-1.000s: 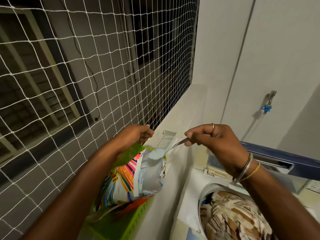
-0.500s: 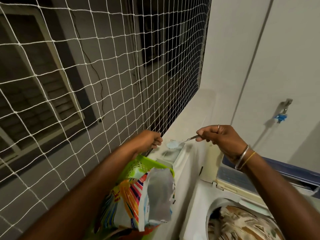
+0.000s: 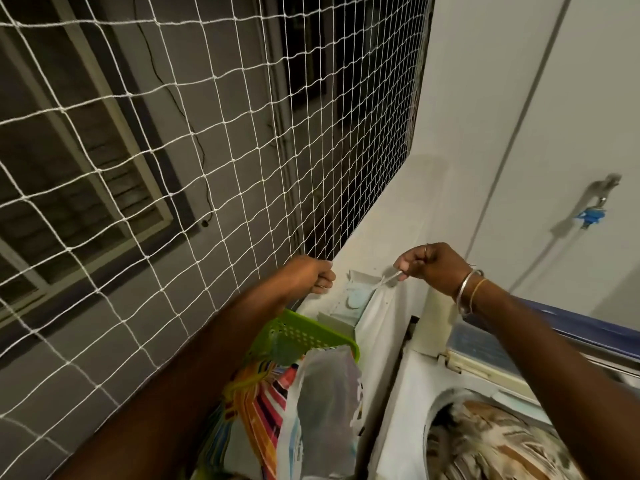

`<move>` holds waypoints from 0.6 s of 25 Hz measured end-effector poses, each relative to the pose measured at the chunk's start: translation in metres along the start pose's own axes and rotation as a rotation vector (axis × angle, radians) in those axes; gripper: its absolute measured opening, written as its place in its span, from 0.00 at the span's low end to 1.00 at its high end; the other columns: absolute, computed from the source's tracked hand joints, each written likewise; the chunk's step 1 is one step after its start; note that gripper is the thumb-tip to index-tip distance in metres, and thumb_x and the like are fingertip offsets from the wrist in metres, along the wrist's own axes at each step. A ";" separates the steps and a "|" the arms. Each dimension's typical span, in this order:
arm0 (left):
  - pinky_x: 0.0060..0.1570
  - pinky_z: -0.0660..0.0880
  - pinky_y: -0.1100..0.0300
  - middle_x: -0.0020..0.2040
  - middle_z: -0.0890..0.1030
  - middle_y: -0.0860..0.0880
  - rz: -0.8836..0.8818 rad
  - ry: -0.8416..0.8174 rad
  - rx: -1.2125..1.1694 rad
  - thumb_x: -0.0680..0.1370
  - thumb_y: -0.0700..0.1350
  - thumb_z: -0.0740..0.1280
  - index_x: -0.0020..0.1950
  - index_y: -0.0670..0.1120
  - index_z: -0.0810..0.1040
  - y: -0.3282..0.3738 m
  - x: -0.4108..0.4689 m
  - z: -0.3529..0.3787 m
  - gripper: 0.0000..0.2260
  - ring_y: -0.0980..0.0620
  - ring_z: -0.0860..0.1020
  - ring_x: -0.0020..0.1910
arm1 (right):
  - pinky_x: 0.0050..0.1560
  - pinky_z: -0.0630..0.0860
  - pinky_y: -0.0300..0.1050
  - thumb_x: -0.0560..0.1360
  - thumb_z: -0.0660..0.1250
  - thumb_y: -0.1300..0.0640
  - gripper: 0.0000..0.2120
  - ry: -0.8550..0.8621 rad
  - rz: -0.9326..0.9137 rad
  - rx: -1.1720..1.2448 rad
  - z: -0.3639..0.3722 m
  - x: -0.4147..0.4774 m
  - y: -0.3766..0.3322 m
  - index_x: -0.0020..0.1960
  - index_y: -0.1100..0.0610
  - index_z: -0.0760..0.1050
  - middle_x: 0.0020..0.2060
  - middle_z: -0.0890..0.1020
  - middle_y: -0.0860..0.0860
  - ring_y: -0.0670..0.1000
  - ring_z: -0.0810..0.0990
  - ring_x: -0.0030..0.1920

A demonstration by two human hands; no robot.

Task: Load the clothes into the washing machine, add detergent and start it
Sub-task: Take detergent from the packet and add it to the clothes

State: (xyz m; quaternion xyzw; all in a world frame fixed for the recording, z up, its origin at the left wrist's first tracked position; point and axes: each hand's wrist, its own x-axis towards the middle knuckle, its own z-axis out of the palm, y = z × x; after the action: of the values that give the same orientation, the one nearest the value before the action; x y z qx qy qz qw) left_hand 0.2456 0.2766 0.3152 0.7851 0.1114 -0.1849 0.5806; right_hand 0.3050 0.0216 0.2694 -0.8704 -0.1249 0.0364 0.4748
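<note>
**Grips.** The right grip pinches the thin handle of a spoon between thumb and fingertips. The handle slopes down and away to the left of this grip. The left grip has its fingers curled at the foot of the net. What it holds, if anything, cannot be told.

**Handling.** The detergent powder is judged loose, light and easily spilled. It should be carried only in the spoon bowl, kept level and moved slowly. The spoon looks rigid and slim, and the hold at the handle's end suits tipping it. The detergent bag appears soft and crinkly, and is best held at its open top.

**Containers.**
- A white dispenser tray lies on the ledge, between the two grips and just below them. It holds a small pale blue heap of powder, and the spoon reaches into it.
- A green basket, below the left grip, holds the opened bag upright.
- The washing machine, below the right grip, has its tub open and filled with patterned clothes.

**Status.** Loading looks done and detergent dosing is under way. The machine is not yet started.
</note>
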 end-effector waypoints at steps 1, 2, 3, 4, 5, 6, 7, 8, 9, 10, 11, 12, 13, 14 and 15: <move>0.27 0.72 0.72 0.40 0.75 0.44 -0.008 -0.004 -0.003 0.84 0.40 0.55 0.42 0.39 0.73 0.000 0.001 0.001 0.14 0.53 0.73 0.37 | 0.58 0.79 0.54 0.76 0.69 0.67 0.13 -0.002 -0.022 -0.033 -0.001 0.004 0.000 0.39 0.51 0.83 0.37 0.86 0.52 0.56 0.84 0.46; 0.29 0.72 0.71 0.39 0.74 0.44 -0.012 -0.009 -0.012 0.84 0.40 0.55 0.41 0.39 0.73 0.000 0.002 0.002 0.14 0.53 0.73 0.37 | 0.57 0.79 0.54 0.76 0.69 0.66 0.13 0.001 -0.046 -0.066 -0.003 0.007 0.000 0.39 0.50 0.83 0.37 0.86 0.50 0.56 0.84 0.46; 0.31 0.73 0.70 0.40 0.75 0.43 -0.014 -0.015 -0.028 0.84 0.40 0.56 0.41 0.38 0.74 0.000 0.003 0.003 0.14 0.52 0.74 0.38 | 0.56 0.79 0.54 0.76 0.69 0.66 0.13 0.008 -0.073 -0.097 -0.004 0.010 -0.001 0.39 0.50 0.83 0.37 0.85 0.49 0.56 0.84 0.46; 0.35 0.74 0.68 0.41 0.75 0.43 -0.013 -0.023 -0.038 0.84 0.40 0.56 0.42 0.38 0.74 -0.001 0.004 0.003 0.14 0.52 0.75 0.39 | 0.55 0.79 0.53 0.75 0.69 0.66 0.12 0.014 -0.100 -0.126 -0.005 0.012 -0.002 0.40 0.50 0.83 0.37 0.85 0.49 0.55 0.84 0.45; 0.39 0.75 0.66 0.42 0.76 0.42 -0.010 -0.030 -0.041 0.84 0.40 0.57 0.42 0.38 0.75 -0.001 0.004 0.003 0.14 0.51 0.76 0.40 | 0.53 0.79 0.50 0.75 0.69 0.66 0.12 0.023 -0.130 -0.154 -0.006 0.014 -0.004 0.40 0.50 0.82 0.37 0.85 0.49 0.51 0.83 0.43; 0.41 0.76 0.65 0.43 0.77 0.41 -0.010 -0.037 -0.042 0.84 0.41 0.57 0.43 0.38 0.76 -0.001 0.003 0.002 0.14 0.51 0.76 0.41 | 0.50 0.78 0.45 0.75 0.69 0.67 0.13 0.041 -0.160 -0.178 -0.007 0.015 -0.006 0.40 0.50 0.82 0.37 0.85 0.48 0.45 0.82 0.41; 0.42 0.76 0.65 0.43 0.77 0.41 -0.012 -0.043 -0.048 0.84 0.41 0.57 0.43 0.38 0.76 -0.001 0.003 0.002 0.13 0.51 0.77 0.41 | 0.48 0.76 0.40 0.75 0.69 0.67 0.15 0.065 -0.188 -0.190 -0.008 0.016 -0.009 0.39 0.48 0.81 0.36 0.84 0.47 0.40 0.80 0.39; 0.40 0.77 0.65 0.44 0.77 0.41 -0.014 -0.046 -0.055 0.84 0.41 0.57 0.44 0.38 0.76 0.000 0.001 0.002 0.13 0.51 0.77 0.41 | 0.47 0.74 0.35 0.75 0.69 0.68 0.17 0.093 -0.212 -0.190 -0.008 0.015 -0.011 0.38 0.46 0.80 0.36 0.84 0.46 0.39 0.79 0.38; 0.38 0.77 0.67 0.45 0.77 0.40 -0.014 -0.049 -0.057 0.84 0.40 0.57 0.46 0.37 0.76 0.001 0.000 0.002 0.13 0.51 0.77 0.41 | 0.47 0.73 0.33 0.74 0.69 0.69 0.18 0.121 -0.238 -0.183 -0.009 0.014 -0.012 0.38 0.46 0.80 0.36 0.84 0.45 0.39 0.80 0.39; 0.37 0.77 0.68 0.47 0.77 0.39 -0.012 -0.054 -0.049 0.84 0.41 0.57 0.49 0.35 0.77 0.001 -0.002 0.002 0.13 0.50 0.77 0.41 | 0.48 0.74 0.34 0.74 0.69 0.69 0.17 0.147 -0.268 -0.179 -0.009 0.013 -0.012 0.38 0.47 0.81 0.36 0.84 0.45 0.42 0.80 0.40; 0.37 0.77 0.69 0.50 0.78 0.37 -0.004 -0.058 -0.038 0.84 0.41 0.57 0.54 0.32 0.77 0.001 -0.004 0.002 0.13 0.50 0.77 0.43 | 0.49 0.75 0.38 0.74 0.70 0.69 0.15 0.172 -0.303 -0.179 -0.008 0.011 -0.012 0.39 0.48 0.82 0.36 0.84 0.45 0.45 0.81 0.42; 0.39 0.77 0.69 0.52 0.78 0.36 0.007 -0.063 -0.020 0.84 0.41 0.57 0.58 0.30 0.76 0.000 -0.006 0.002 0.15 0.49 0.78 0.45 | 0.50 0.75 0.41 0.73 0.70 0.68 0.13 0.200 -0.331 -0.184 -0.007 0.009 -0.012 0.40 0.51 0.82 0.37 0.84 0.44 0.48 0.81 0.43; 0.41 0.77 0.70 0.55 0.78 0.35 0.018 -0.069 0.001 0.84 0.42 0.57 0.61 0.29 0.75 0.000 -0.008 0.001 0.17 0.48 0.79 0.48 | 0.50 0.75 0.42 0.73 0.71 0.68 0.11 0.227 -0.352 -0.182 -0.006 0.006 -0.013 0.40 0.52 0.83 0.37 0.84 0.44 0.49 0.80 0.44; 0.43 0.77 0.69 0.58 0.79 0.34 0.027 -0.074 0.020 0.84 0.42 0.57 0.63 0.29 0.74 0.000 -0.011 0.000 0.18 0.47 0.79 0.51 | 0.49 0.74 0.42 0.73 0.71 0.67 0.10 0.255 -0.364 -0.170 -0.005 0.003 -0.015 0.41 0.53 0.83 0.38 0.84 0.44 0.50 0.79 0.44; 0.44 0.77 0.69 0.60 0.78 0.33 0.038 -0.076 0.031 0.84 0.43 0.57 0.64 0.29 0.74 0.001 -0.015 0.000 0.18 0.47 0.78 0.53 | 0.49 0.74 0.42 0.74 0.71 0.67 0.10 0.284 -0.370 -0.153 -0.005 0.000 -0.016 0.41 0.53 0.84 0.38 0.84 0.44 0.51 0.79 0.44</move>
State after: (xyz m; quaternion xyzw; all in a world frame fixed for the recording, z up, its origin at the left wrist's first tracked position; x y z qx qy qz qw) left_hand 0.2321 0.2767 0.3222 0.7885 0.0715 -0.2050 0.5755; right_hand 0.3034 0.0258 0.2853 -0.8625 -0.2165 -0.1837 0.4188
